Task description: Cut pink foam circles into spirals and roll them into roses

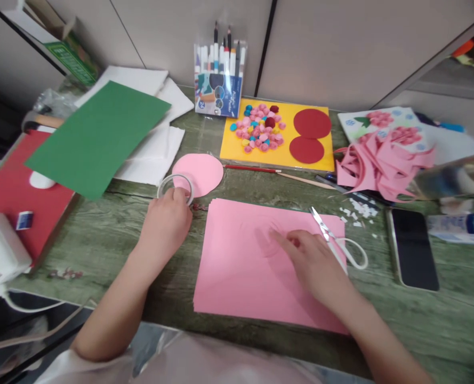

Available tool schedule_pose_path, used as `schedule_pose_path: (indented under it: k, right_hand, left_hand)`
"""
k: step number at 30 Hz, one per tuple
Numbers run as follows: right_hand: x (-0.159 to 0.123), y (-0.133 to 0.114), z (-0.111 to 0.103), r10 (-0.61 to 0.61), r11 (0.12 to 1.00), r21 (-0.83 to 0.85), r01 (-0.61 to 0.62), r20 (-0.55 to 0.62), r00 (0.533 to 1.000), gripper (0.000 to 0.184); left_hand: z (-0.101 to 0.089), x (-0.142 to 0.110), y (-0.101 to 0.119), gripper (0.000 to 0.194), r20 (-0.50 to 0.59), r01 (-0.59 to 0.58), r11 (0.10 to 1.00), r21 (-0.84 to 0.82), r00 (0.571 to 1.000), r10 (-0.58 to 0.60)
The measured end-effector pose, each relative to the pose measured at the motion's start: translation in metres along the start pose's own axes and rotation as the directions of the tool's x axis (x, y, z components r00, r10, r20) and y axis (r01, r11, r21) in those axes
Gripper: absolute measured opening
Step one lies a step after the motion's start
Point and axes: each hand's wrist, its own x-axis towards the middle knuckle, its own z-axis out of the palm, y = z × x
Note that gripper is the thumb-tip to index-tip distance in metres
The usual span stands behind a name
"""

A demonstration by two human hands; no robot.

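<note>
My left hand (167,218) is closed on the edge of a clear round ring (159,188), possibly a roll of tape, which partly overlaps a rounded pink paper cutout (205,173). On a stack of pink paper (237,282) rests my right hand (314,261), its index finger stretched out and the other fingers loosely curled; nothing shows in it. Faint curved outlines mark the top sheet near that fingertip. White-handled scissors (323,228) lie partly open at the stack's right edge, close beside my right hand, which hides part of one handle.
Yellow card (276,157) bears small paper balls and two red ovals. Beyond it stands a marker pack (218,93). Green paper (101,138) lies left, above a red board (0,176). Pink scraps (380,165), white bits (360,208) and a phone (415,248) lie right.
</note>
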Motion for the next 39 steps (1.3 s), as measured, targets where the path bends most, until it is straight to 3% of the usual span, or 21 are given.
schedule_pose_path:
  k: [2, 4, 6, 9, 12, 16, 21, 26, 29, 31, 33, 36, 39]
  right_hand:
    - [-0.003, -0.005, -0.006, 0.102, 0.983, 0.157, -0.091, -0.063, 0.993, 0.049]
    - [-0.004, -0.013, -0.015, 0.183, 0.932, 0.336, -0.133, -0.122, 0.975, 0.043]
    - [-0.003, -0.022, -0.023, 0.237, 0.859, 0.493, -0.138, -0.144, 0.961, 0.038]
    - [0.001, -0.036, -0.030, 0.297, 0.777, 0.611, -0.153, -0.141, 0.944, 0.041]
    - [0.006, -0.047, -0.027, 0.294, 0.757, 0.636, -0.147, -0.131, 0.947, 0.047]
    - [0.008, -0.056, -0.018, 0.329, 0.757, 0.641, -0.129, -0.202, 0.922, 0.049]
    - [0.009, -0.057, -0.010, 0.380, 0.706, 0.700, -0.112, -0.240, 0.893, 0.038]
    - [0.015, -0.053, -0.008, 0.477, 0.582, 0.804, -0.119, -0.219, 0.851, 0.020]
    - [0.016, -0.051, -0.007, 0.455, 0.468, 0.879, -0.090, -0.152, 0.877, 0.014]
    - [0.016, -0.051, -0.007, 0.419, 0.447, 0.891, -0.074, -0.136, 0.898, 0.015]
    - [0.016, -0.052, -0.006, 0.428, 0.500, 0.863, -0.068, -0.179, 0.886, 0.016]
    - [0.015, -0.054, -0.002, 0.443, 0.676, 0.735, -0.064, -0.335, 0.832, 0.032]
    - [0.014, -0.054, 0.002, 0.312, 0.826, 0.564, -0.005, -0.450, 0.837, 0.050]
  left_hand:
    - [-0.007, -0.007, 0.009, 0.024, 0.002, -0.100, 0.944, -0.315, 0.994, 0.106]
    - [-0.012, -0.015, 0.023, 0.024, 0.018, -0.198, 0.737, -0.646, 0.961, 0.275]
    - [-0.012, -0.021, 0.038, 0.020, 0.036, -0.184, 0.492, -0.851, 0.914, 0.404]
    - [-0.006, -0.027, 0.056, 0.018, 0.084, -0.032, 0.243, -0.969, 0.887, 0.453]
    - [0.001, -0.030, 0.064, 0.019, 0.132, 0.078, 0.150, -0.986, 0.911, 0.392]
    - [0.002, -0.033, 0.069, 0.020, 0.122, 0.044, 0.253, -0.967, 0.945, 0.303]
    - [0.007, -0.035, 0.068, 0.023, -0.049, -0.153, 0.389, -0.908, 0.963, 0.265]
    - [0.015, -0.036, 0.067, 0.021, -0.267, -0.392, 0.494, -0.776, 0.914, 0.306]
    - [0.017, -0.036, 0.067, 0.020, -0.351, -0.481, 0.540, -0.691, 0.876, 0.331]
    - [0.016, -0.035, 0.067, 0.019, -0.368, -0.493, 0.559, -0.666, 0.870, 0.329]
    - [0.015, -0.034, 0.067, 0.019, -0.365, -0.482, 0.565, -0.670, 0.876, 0.314]
    - [0.015, -0.033, 0.067, 0.019, -0.368, -0.481, 0.565, -0.671, 0.877, 0.309]
    - [0.017, -0.034, 0.067, 0.019, -0.369, -0.481, 0.582, -0.656, 0.877, 0.308]
